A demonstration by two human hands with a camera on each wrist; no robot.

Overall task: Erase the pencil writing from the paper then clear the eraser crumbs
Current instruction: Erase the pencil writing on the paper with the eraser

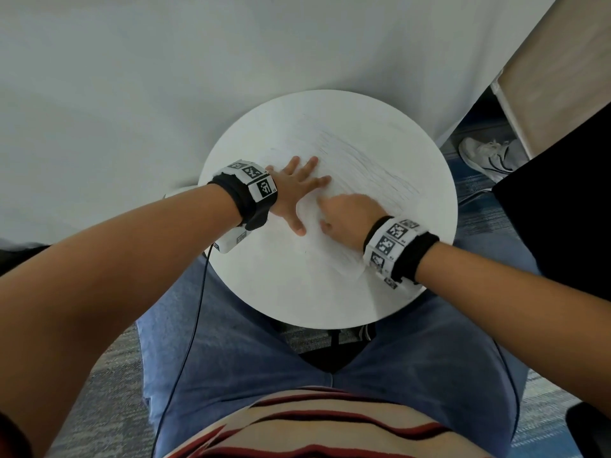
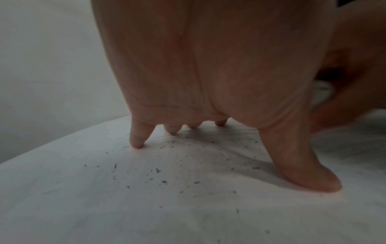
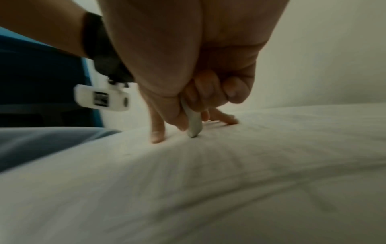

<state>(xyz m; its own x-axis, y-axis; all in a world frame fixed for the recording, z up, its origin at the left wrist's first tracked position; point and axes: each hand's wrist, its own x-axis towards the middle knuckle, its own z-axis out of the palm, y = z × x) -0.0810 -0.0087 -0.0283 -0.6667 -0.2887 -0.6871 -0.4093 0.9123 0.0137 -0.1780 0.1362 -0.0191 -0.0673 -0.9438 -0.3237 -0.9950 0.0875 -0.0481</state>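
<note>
A: Lying flat on the round white surface (image 1: 330,302), the paper (image 1: 373,166) looked thin and light, so I think it would slide or wrinkle easily under rubbing. It covered the far and middle part of the surface, and faint pencil writing (image 1: 360,157) was on its far right part.

B: Where was it held?

A: The left hand (image 1: 292,193) pressed on the left part of the paper with its fingers (image 2: 136,140) straight and spread, thumb also down, gripping nothing. In my judgement that is the correct place to hold, just beside the rubbing area, because a soft sheet must be kept stretched.

B: And the eraser?

A: The right hand (image 1: 350,216) had its fingers curled around a pale eraser (image 3: 194,125), with thumb and first finger pinching it. Its tip touched the paper just beside the left thumb. It seemed small and a little soft; I would grip it low, near the tip, so it does not bend.

B: Anything around it?

A: Dark eraser crumbs (image 2: 163,173) were scattered on the paper under the left palm. They are tiny and loose, so a light sweep should move them. The left hand itself stood closest to the eraser's path. Beyond the surface were a shoe (image 1: 489,157) on the floor and a thin cable (image 1: 195,312) hanging at the person's left side, both well apart from the paper.
</note>
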